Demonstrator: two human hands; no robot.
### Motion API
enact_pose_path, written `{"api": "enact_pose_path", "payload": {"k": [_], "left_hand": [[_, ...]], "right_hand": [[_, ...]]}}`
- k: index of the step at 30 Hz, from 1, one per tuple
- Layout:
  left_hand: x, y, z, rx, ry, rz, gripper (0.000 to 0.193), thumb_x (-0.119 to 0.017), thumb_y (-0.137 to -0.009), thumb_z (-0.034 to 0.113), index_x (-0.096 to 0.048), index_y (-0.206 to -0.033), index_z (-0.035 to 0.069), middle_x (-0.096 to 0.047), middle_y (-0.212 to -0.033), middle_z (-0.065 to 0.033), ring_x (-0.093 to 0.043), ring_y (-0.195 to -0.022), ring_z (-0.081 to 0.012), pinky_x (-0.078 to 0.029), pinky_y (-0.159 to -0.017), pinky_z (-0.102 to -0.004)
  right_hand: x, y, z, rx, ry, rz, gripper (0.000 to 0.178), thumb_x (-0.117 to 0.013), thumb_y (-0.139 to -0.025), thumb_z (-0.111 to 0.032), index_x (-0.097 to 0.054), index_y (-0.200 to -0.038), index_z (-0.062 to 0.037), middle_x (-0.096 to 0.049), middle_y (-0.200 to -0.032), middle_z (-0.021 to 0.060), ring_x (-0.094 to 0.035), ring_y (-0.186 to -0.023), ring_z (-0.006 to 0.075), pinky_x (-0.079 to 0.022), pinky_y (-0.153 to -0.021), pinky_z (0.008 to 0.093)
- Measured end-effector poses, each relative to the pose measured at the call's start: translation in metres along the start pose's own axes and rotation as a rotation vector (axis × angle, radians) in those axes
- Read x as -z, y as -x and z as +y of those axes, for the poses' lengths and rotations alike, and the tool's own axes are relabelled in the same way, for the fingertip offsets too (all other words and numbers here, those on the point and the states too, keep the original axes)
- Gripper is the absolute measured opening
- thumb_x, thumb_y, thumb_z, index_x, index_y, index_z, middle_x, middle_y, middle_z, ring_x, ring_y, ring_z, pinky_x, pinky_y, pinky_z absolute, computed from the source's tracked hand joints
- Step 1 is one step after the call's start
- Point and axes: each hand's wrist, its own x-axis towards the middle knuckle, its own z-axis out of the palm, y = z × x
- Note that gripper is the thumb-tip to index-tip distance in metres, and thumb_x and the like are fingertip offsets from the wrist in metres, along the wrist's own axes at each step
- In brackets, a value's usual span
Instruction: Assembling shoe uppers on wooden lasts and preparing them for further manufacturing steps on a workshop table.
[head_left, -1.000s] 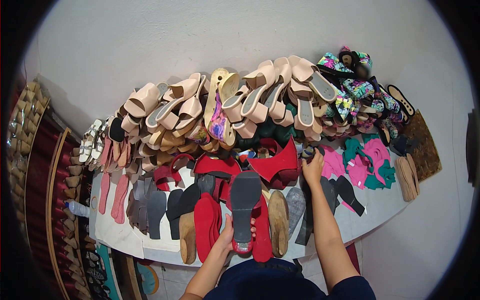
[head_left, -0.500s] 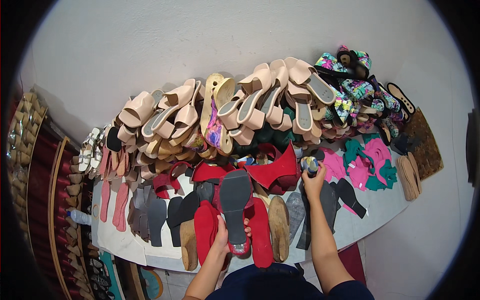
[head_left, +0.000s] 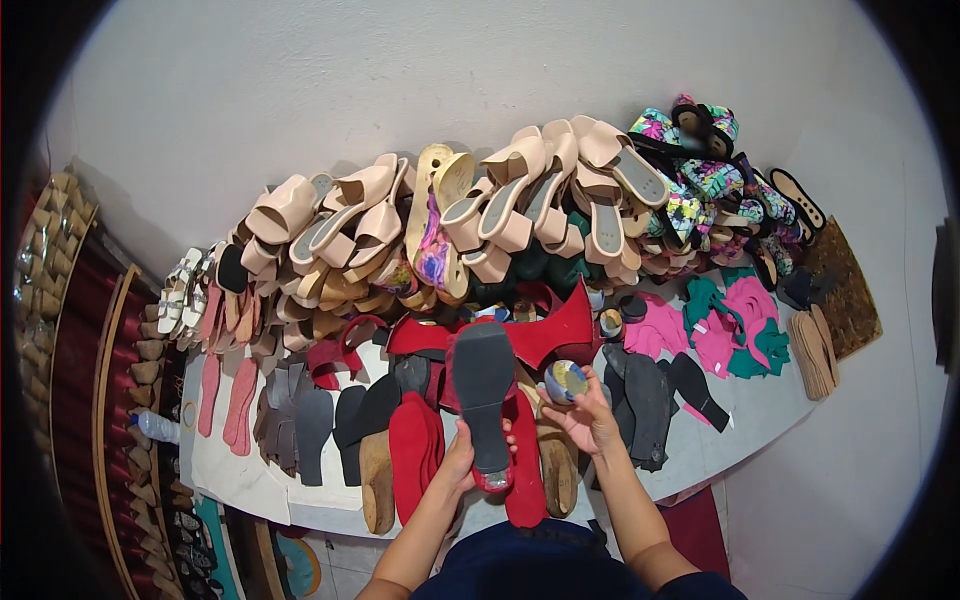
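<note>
In front of me my left hand [head_left: 467,454] is closed round a shoe [head_left: 480,385], tilted up with its black sole facing me and red material along its side. The heel end is down by my fingers. Close on its right, my right hand [head_left: 590,415] grips a small round blue and yellow object [head_left: 567,381], perhaps a can or a roll; its exact kind is unclear. Red insoles [head_left: 415,455] lie just left of the shoe, with a wooden shoe last [head_left: 378,482] beside them. Another last [head_left: 559,462] is under my right hand. Red shoe uppers [head_left: 548,332] stand behind.
Piled along the wall are beige heeled sandals [head_left: 515,185] and flower-patterned sandals [head_left: 712,180]. Pink and green fabric pieces [head_left: 655,325] lie at the right, near stacked tan soles [head_left: 812,355]. Black soles [head_left: 648,410] and grey pieces [head_left: 283,405] flank the work area on the table [head_left: 245,490].
My right hand has come left and nearer from the back of the table, bringing the round object beside the shoe. My left hand still holds the shoe, shifted slightly right.
</note>
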Motion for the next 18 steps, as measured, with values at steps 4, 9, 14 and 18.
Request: {"api": "enact_pose_path", "payload": {"k": [4, 9, 14, 18], "left_hand": [[-0.003, 0.002, -0.001, -0.005, -0.014, 0.038, 0.07, -0.044, -0.072, 0.061, -0.042, -0.11, 0.002, -0.051, -0.096, -0.0077, -0.055, -0.086, -0.0184, -0.048, -0.078, -0.0339], [-0.004, 0.005, -0.003, -0.041, -0.088, 0.035, 0.071, -0.042, -0.072, 0.062, -0.036, -0.115, 0.005, -0.046, -0.099, -0.0069, -0.05, -0.087, -0.018, -0.046, -0.08, -0.0345], [-0.007, 0.005, -0.004, -0.056, -0.082, 0.033, 0.07, -0.04, -0.073, 0.061, -0.037, -0.115, 0.005, -0.046, -0.098, -0.0067, -0.049, -0.086, -0.0181, -0.046, -0.078, -0.0343], [-0.013, 0.002, -0.001, -0.13, -0.01, 0.062, 0.062, -0.038, -0.079, 0.056, -0.042, -0.11, 0.002, -0.051, -0.095, -0.0079, -0.054, -0.083, -0.017, -0.048, -0.075, -0.032]], "right_hand": [[-0.019, 0.003, 0.011, -0.088, -0.31, -0.029, 0.032, -0.039, -0.086, -0.017, -0.03, -0.117, -0.0201, -0.036, -0.123, 0.0198, -0.04, -0.111, 0.0412, -0.038, -0.091, 0.0492], [-0.027, 0.008, 0.016, -0.094, -0.179, 0.012, 0.043, -0.036, -0.084, -0.015, -0.028, -0.126, -0.0165, -0.034, -0.126, 0.0214, -0.037, -0.113, 0.0421, -0.037, -0.092, 0.0468], [-0.022, 0.01, 0.016, -0.135, -0.184, -0.092, 0.046, -0.04, -0.081, -0.016, -0.029, -0.125, -0.0071, -0.036, -0.124, 0.0202, -0.041, -0.112, 0.035, -0.037, -0.093, 0.0415], [-0.032, 0.019, 0.015, -0.112, -0.004, -0.052, 0.048, -0.049, -0.079, -0.016, -0.032, -0.121, -0.0014, -0.041, -0.119, 0.0163, -0.044, -0.11, 0.0255, -0.035, -0.094, 0.0371]]}}
